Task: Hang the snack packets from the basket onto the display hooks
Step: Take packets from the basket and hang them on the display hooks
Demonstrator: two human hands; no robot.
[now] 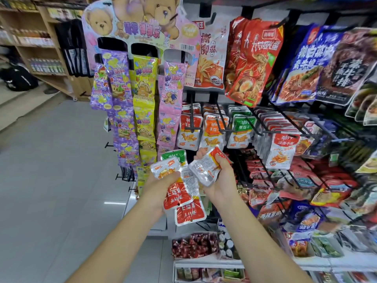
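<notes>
My left hand (161, 187) grips a fanned bunch of small snack packets (184, 198), red, orange and green ones, some hanging upside down below the fingers. My right hand (219, 178) holds a single silver-backed packet with a red top (206, 167), thumb curled over its upper edge. Both hands are raised in front of the black wire display hooks (219, 124), just below a row of hung red, orange and green packets (213, 130). No basket is in view.
A cardboard bear display with strips of purple, yellow and pink candy (140, 103) hangs to the left. Large snack bags (253, 58) fill the upper hooks and packed hooks run off to the right. Low shelf boxes of sweets (193, 245) sit below. Grey floor (51, 170) lies left.
</notes>
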